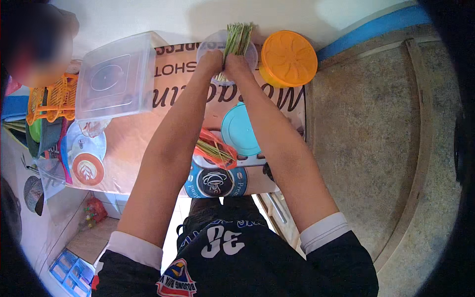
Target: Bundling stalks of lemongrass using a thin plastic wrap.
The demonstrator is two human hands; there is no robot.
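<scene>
At the far side of the table, my left hand [212, 61] and my right hand [236, 64] are close together with fingers curled around a bundle of thin green stalks [238, 37]. Its green ends point away from me, and pale ends [221, 77] show between my wrists. Beneath the bundle is a round clear plastic container [253, 55], partly covered by my hands. Nearer me, a red plastic bag [227, 160] lies with more green stalks [212, 147] in its mouth. A round turquoise lid [237, 130] sits beside it, partly under my right forearm.
A round orange lidded tub [289, 59] stands to the right of my hands. On the left are a large clear plastic box [115, 80] and an orange plastic basket [55, 98]. Another person [41, 44] is at the upper left. A mottled brown panel [363, 141] borders the printed tablecloth [130, 148].
</scene>
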